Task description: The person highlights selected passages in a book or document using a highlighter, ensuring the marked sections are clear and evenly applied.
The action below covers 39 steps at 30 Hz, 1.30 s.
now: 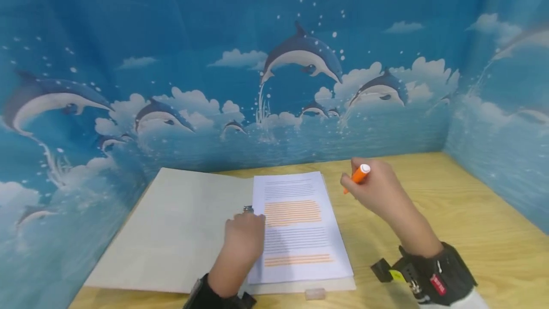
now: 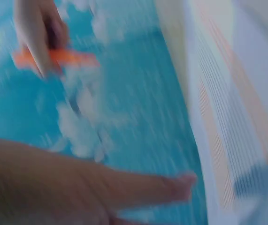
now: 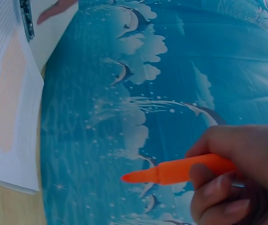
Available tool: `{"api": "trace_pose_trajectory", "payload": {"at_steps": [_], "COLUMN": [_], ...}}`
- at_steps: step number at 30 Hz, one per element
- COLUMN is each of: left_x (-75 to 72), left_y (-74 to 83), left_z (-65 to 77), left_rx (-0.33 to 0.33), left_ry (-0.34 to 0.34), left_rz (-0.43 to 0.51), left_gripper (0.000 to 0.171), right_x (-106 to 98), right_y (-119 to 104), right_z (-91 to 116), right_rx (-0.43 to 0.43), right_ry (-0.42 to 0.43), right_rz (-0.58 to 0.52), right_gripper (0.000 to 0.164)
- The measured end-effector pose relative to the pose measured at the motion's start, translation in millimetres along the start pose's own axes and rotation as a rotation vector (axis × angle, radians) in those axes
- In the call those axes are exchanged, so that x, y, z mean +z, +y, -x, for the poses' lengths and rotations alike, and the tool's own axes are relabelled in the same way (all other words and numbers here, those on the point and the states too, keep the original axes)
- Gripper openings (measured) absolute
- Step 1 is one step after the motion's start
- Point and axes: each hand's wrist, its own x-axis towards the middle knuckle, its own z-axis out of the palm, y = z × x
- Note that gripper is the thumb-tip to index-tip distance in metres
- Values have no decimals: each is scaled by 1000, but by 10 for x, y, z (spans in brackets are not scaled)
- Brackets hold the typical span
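My right hand [image 1: 377,187] pinches an orange highlighter [image 1: 357,178], held above the table to the right of the paper. In the right wrist view the highlighter [image 3: 176,171] shows a bare orange tip pointing left. A stack of printed sheets [image 1: 296,247] lies in an opened folder [image 1: 180,232], with orange bands over two blocks of its lines. At the stack's left edge is my left hand [image 1: 245,237], close to the folder's metal clip [image 1: 248,209]. One finger [image 2: 148,187] of it reaches out straight in the left wrist view; whether it touches the paper is unclear.
A small pale block [image 1: 315,293] lies at the folder's front edge. The wood-grain table [image 1: 472,213] extends to the right. Behind and at both sides hangs a blue dolphin-print cloth [image 1: 206,23].
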Motion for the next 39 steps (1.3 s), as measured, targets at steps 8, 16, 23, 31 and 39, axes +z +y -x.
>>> {"api": "trace_pose_trajectory", "payload": {"at_steps": [8,16,23,31,39], "left_x": [-18,142,135,96,87], "left_y": [841,1089,1065,1033,1102], "left_z": [91,61,45,27,34], "left_rx": [555,469,490,482,516], "left_ry": [33,-81,-71,-62,-9], "left_rz": [14,-82,-58,-43,-69], "left_gripper": [35,47,44,38,43], "right_x": [-171,-177,-218,-255,-283], "right_y": [19,-55,-78,-53,-30], "right_z": [80,73,71,73,99], "right_rx": [8,-12,-5,-9,0], "right_ry": [22,46,30,31,24], "right_rz": [111,87,116,146,149], "right_gripper": [28,29,29,28,29]}}
